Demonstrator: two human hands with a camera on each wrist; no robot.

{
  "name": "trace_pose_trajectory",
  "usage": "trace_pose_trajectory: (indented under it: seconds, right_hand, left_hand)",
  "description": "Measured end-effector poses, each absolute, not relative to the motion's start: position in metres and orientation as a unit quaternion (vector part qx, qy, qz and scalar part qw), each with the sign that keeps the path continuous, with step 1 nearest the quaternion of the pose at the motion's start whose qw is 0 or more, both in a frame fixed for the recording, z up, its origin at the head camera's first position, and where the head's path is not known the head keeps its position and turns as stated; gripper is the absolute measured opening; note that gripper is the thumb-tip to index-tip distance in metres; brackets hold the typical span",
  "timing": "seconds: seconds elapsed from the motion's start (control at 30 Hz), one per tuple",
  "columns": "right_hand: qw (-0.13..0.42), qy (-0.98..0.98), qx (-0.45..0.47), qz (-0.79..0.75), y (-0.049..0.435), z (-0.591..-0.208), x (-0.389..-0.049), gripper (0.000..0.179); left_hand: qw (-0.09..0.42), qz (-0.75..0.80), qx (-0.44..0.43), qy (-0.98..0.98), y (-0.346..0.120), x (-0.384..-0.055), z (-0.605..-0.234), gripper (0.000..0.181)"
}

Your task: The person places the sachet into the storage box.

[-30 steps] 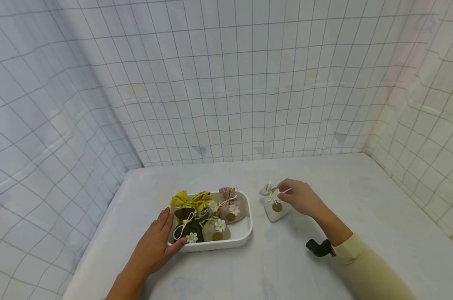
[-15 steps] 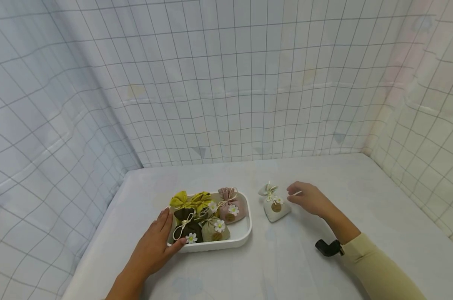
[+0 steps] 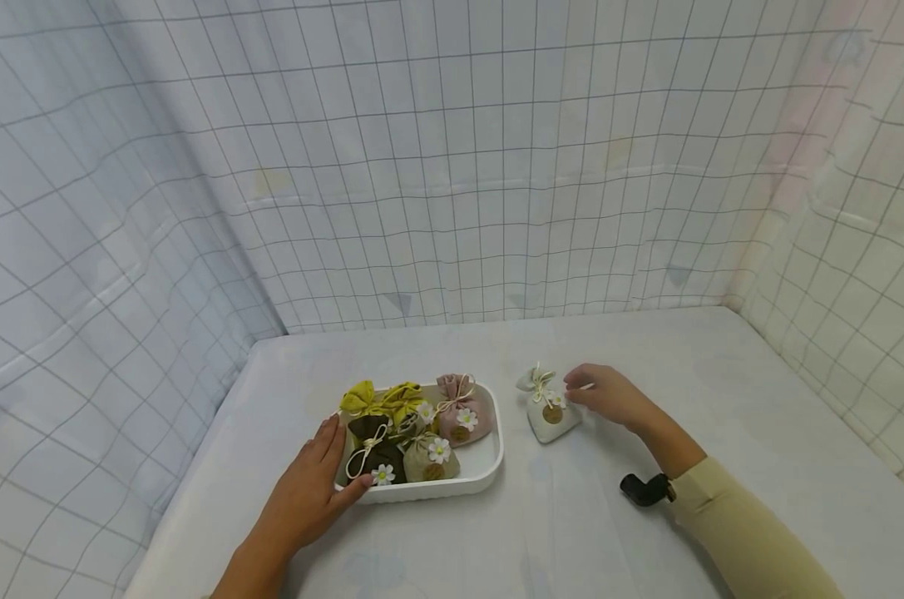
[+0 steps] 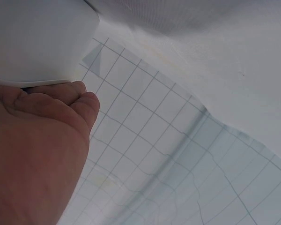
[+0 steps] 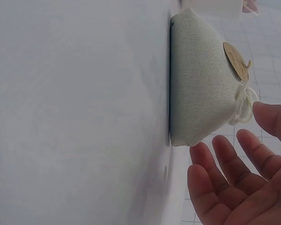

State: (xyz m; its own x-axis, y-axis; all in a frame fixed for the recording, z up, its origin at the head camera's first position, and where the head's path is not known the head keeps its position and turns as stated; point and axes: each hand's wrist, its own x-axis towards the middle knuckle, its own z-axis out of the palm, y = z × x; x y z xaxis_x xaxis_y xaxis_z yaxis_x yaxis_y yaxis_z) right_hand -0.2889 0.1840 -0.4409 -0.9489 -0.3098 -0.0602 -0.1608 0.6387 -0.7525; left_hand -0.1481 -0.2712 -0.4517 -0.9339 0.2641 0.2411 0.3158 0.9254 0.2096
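Observation:
A white tray (image 3: 489, 470) holds several small drawstring pouches. My left hand (image 3: 305, 482) rests against its left end, fairly straight fingers along the side and thumb at the front rim. The left wrist view shows the fingertips by the tray wall (image 4: 37, 42). To the right of the tray, a pale grey-green drawstring pouch (image 3: 547, 426) sits on the table with a white flower, a round brown tag and a cream cord. My right hand (image 3: 612, 398) is beside it. In the right wrist view its spread fingers (image 5: 234, 164) are close to the pouch (image 5: 201, 84), the thumb near the bow.
In the tray lie yellow fabric pouches (image 3: 360, 399), a pink pouch (image 3: 459, 424), a dark brown pouch (image 3: 384, 457) and an olive pouch (image 3: 425, 462). A black device (image 3: 644, 489) sits at my right wrist. Grid-patterned curtains (image 3: 452, 208) enclose the table.
My right hand let go of the pale pouch's cord, drew back to the right, then came slightly back toward it. The left hand and tray have stayed put.

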Motion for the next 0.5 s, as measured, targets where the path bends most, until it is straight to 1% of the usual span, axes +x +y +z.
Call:
trace_pose_trajectory:
  seconds: [0.27, 0.5]
  right_hand:
    - [0.111, 0.894, -0.132, -0.414, 0.178, -0.4447, -0.2916, 0.031]
    - [0.12, 0.894, -0.136, -0.41, 0.1738, -0.4445, -0.291, 0.035]
  left_hand:
    - [0.101, -0.123, -0.146, -0.976, -0.2708, -0.148, -0.4518, 0.088]
    - [0.099, -0.123, -0.145, -0.977, -0.2711, -0.1479, -0.4518, 0.088]
